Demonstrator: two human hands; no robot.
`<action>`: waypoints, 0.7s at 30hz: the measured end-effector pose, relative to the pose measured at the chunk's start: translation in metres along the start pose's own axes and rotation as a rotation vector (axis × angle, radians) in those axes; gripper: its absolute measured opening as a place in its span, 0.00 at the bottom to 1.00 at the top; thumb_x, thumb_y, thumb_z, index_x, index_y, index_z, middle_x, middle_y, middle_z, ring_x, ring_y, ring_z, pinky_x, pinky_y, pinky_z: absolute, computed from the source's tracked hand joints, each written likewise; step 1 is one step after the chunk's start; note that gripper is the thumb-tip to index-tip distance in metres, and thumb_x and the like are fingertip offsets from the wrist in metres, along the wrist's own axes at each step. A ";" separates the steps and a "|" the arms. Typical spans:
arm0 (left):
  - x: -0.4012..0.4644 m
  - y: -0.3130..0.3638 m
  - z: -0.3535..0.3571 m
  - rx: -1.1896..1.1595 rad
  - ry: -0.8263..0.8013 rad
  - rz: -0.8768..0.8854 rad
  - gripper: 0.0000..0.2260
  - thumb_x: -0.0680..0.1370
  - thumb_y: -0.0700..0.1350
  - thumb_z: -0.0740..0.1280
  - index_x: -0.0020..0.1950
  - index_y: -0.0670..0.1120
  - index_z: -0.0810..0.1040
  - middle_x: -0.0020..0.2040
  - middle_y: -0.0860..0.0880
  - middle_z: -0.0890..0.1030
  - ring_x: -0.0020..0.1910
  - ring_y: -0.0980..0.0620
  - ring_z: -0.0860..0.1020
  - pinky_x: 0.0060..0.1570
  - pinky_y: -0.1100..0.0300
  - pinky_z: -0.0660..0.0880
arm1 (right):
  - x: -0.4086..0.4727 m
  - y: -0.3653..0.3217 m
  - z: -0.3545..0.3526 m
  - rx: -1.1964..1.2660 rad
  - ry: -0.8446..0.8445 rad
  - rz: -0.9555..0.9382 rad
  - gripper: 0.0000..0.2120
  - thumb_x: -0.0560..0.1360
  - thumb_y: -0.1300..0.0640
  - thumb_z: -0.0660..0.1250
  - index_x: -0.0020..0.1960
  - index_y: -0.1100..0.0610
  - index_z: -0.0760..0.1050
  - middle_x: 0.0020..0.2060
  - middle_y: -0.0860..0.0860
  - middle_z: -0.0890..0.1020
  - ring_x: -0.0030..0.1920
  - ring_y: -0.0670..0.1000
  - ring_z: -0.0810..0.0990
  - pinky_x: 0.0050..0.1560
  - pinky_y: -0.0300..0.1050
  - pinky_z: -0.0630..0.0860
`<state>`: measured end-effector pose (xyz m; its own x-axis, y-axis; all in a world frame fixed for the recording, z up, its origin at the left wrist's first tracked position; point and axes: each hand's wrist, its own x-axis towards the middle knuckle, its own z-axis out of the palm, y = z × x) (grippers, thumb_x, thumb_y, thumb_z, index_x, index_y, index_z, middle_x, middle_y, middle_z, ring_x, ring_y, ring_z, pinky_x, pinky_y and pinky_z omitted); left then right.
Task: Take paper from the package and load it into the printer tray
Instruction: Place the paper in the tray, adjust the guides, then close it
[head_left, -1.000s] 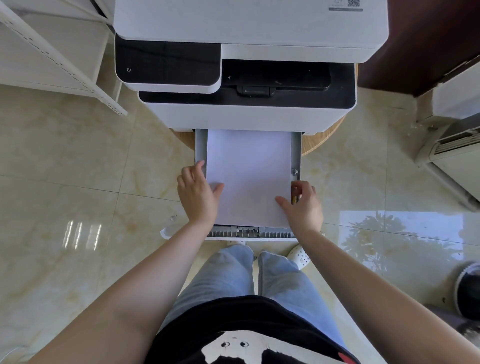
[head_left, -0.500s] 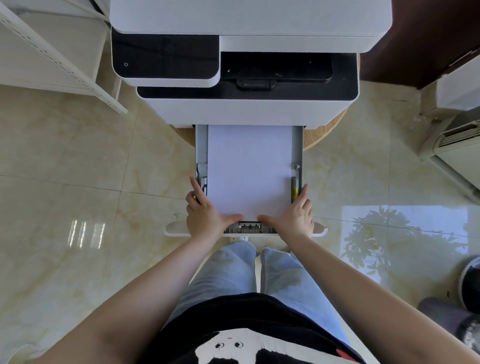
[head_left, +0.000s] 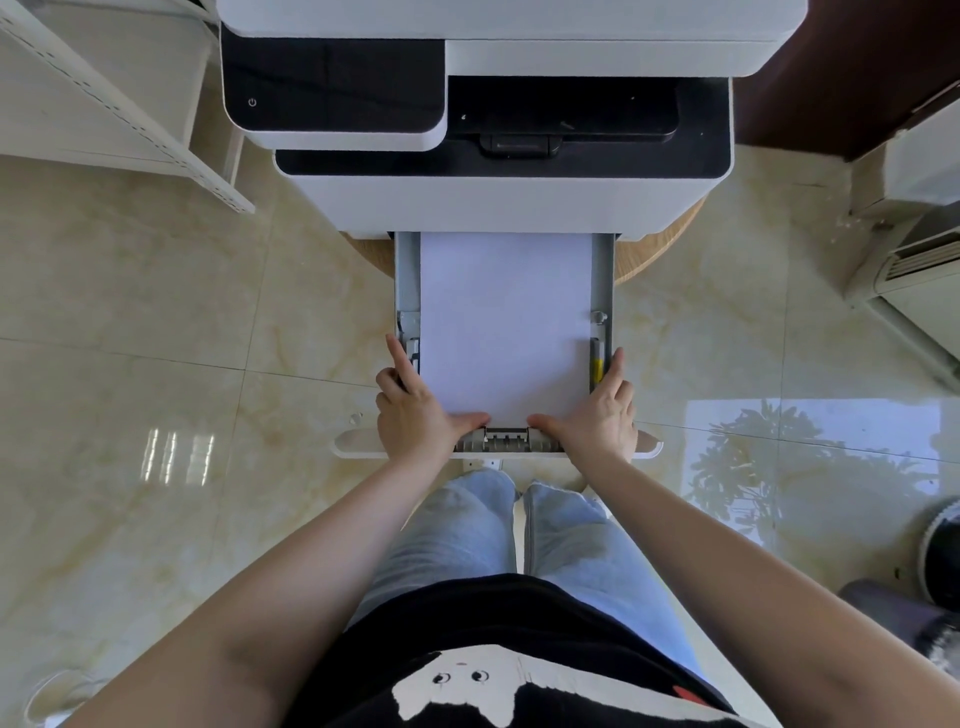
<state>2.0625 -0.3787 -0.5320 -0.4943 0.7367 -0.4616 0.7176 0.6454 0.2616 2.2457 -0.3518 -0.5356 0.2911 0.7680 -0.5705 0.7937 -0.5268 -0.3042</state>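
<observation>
A white printer (head_left: 498, 208) stands ahead of me with its grey paper tray (head_left: 407, 275) pulled out toward my legs. A flat stack of white paper (head_left: 504, 322) lies in the tray between the side guides. My left hand (head_left: 415, 421) grips the tray's front left corner, with its index finger along the outer wall and its thumb across the paper's near edge. My right hand (head_left: 597, 421) holds the front right corner the same way. The tray's white front panel (head_left: 358, 449) sticks out past both hands. No paper package is in view.
The printer sits on a round wooden stand (head_left: 670, 234) over a glossy tiled floor. A white shelf rack (head_left: 104, 104) is at the upper left. A white floor-standing unit (head_left: 924, 280) is at the right and a dark round object (head_left: 940, 551) at the lower right.
Both hands slid from the sides of the paper stack back to the tray's front corners, and the paper settled flat. Over the last half second the hands have hardly moved.
</observation>
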 end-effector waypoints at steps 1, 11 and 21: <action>0.001 0.001 0.001 -0.005 -0.001 -0.006 0.68 0.52 0.64 0.78 0.76 0.47 0.35 0.66 0.41 0.64 0.57 0.41 0.72 0.45 0.52 0.74 | 0.000 0.000 0.000 0.000 0.005 0.000 0.68 0.54 0.43 0.81 0.77 0.52 0.36 0.69 0.55 0.65 0.71 0.58 0.65 0.65 0.53 0.68; 0.030 0.004 0.001 -0.363 0.186 0.188 0.39 0.69 0.56 0.72 0.75 0.55 0.55 0.71 0.39 0.57 0.65 0.38 0.69 0.52 0.46 0.77 | 0.016 -0.014 -0.016 0.387 0.070 -0.207 0.41 0.71 0.48 0.72 0.75 0.40 0.50 0.67 0.56 0.66 0.59 0.49 0.67 0.51 0.43 0.66; 0.067 0.034 0.006 -0.335 0.325 0.108 0.30 0.71 0.48 0.73 0.71 0.54 0.67 0.70 0.39 0.62 0.58 0.37 0.73 0.51 0.48 0.76 | 0.063 -0.037 -0.006 0.425 0.114 -0.214 0.34 0.73 0.57 0.70 0.72 0.36 0.62 0.63 0.54 0.67 0.61 0.55 0.70 0.65 0.50 0.70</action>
<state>2.0566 -0.3091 -0.5593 -0.5915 0.7938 -0.1416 0.6023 0.5517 0.5769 2.2383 -0.2815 -0.5560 0.2211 0.8976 -0.3814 0.5603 -0.4370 -0.7037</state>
